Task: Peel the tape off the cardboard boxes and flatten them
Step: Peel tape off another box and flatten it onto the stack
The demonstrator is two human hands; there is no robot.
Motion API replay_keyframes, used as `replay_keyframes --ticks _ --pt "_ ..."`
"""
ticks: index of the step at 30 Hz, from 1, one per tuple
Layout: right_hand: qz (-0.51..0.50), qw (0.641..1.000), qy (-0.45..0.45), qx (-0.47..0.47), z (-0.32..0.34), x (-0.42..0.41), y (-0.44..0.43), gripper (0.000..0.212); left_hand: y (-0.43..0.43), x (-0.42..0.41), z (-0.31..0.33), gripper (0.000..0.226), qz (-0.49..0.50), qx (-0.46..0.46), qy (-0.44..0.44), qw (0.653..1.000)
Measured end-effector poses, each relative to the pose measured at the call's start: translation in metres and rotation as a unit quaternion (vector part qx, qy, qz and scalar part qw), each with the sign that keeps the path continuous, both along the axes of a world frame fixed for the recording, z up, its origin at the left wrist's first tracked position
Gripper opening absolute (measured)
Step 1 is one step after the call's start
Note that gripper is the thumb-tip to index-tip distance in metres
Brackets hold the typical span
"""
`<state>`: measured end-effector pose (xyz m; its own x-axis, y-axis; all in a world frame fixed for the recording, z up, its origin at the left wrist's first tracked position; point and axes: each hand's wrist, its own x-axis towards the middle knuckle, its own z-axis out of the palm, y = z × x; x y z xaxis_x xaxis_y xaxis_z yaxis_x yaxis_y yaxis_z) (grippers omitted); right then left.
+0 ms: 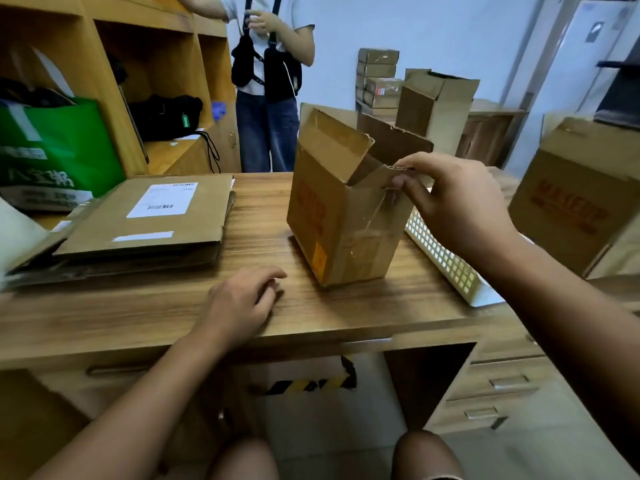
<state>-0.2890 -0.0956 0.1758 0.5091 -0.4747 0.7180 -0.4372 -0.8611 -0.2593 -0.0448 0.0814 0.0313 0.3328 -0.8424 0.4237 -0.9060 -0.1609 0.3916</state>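
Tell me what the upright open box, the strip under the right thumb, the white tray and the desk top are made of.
Open box: corrugated cardboard, matte brown; fluting shows on the flap's edge. Tape: clear glossy film, likely plastic, by its glints. White tray: probably moulded plastic, regular grid holes. Desk: wood-grain surface, slight sheen; wood or laminate, unclear.

Right hand pinches tape on upright box.

A plain pale blue wall rises behind the brown wood-grain desk. Tan wooden cubby shelves stand left of it, with a pale, perhaps tiled floor beneath.
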Motion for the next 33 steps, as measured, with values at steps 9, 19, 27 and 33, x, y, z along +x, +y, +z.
replay_keyframes --ticks 9,19,27,33 --pt "0.105 0.955 -0.136 0.241 0.012 -0.037 0.011 0.010 0.006 -0.004 0.017 0.036 -0.019 -0.136 0.035 0.990" --pt "0.161 0.835 -0.220 0.478 -0.023 -0.027 -0.024 0.015 0.022 -0.010 0.057 0.038 -0.066 -0.172 0.020 0.983" --pt "0.081 0.814 -0.220 0.531 -0.062 -0.001 -0.042 0.019 0.018 -0.006 0.062 0.045 -0.065 -0.120 -0.046 0.990" --pt "0.021 0.817 -0.188 0.545 -0.089 0.015 -0.038 0.020 0.005 -0.005 0.063 0.049 -0.035 -0.083 -0.096 0.991"
